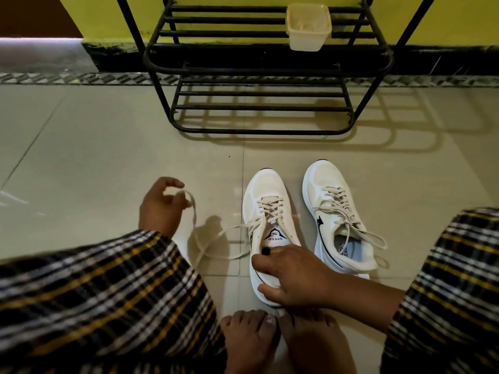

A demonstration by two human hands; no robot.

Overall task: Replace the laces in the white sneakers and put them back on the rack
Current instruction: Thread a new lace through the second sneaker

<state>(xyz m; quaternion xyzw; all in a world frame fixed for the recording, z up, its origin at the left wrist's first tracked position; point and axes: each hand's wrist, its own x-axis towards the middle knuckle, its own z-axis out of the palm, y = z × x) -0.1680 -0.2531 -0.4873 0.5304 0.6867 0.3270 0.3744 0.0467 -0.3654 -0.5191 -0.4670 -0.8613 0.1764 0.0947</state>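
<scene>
Head camera looks down at a person sitting on the tiled floor [108, 136], with plaid cloth over both knees and bare feet [272, 338] at the bottom of the view.

Two white sneakers stand side by side on the floor, toes pointing to the rack. The left sneaker [266, 211] is just in front of the feet. The right hand [294, 276] grips its heel part: the fingers are curled over the collar and the thumb presses on the sole edge at the back. Its lace [216, 233] is loosened at the upper eyelets, and one long end runs out to the left, over the floor, and up to the left hand [159, 203]. The left hand is raised above the floor with curled fingers, and it holds the end of this lace; the lace makes a small loop near the fingertips.

The right sneaker [334, 214] stands beside the first one, not touching it, and no hand is on it. It is fully laced, with loose loops lying over its right side.

The black metal shoe rack [259, 68] stands against the yellow wall [97, 14], well apart from the sneakers. On its upper shelf sits a pale plastic container [307, 28].
</scene>
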